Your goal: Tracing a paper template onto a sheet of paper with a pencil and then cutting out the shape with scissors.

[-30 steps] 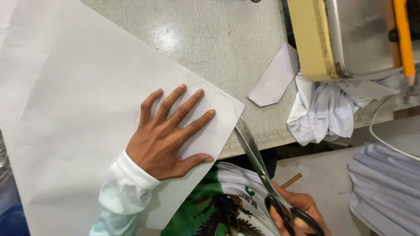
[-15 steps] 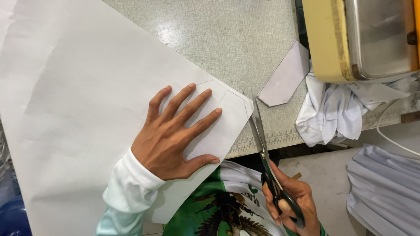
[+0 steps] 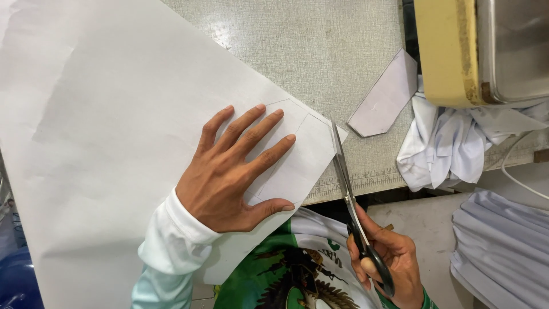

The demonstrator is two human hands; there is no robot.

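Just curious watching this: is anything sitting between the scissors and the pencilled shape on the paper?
Nothing visible. The scissors in the right hand lie along the paper edge beside the outline. The left hand presses the sheet, left of the blades.

Off to the side, a small grey cutout lies flat on the speckled table, close to its right edge. Past that edge a crumpled white cloth hangs over it, right under a yellowish machine in the top right corner. Some folded pale fabric sits lower right, off the table.
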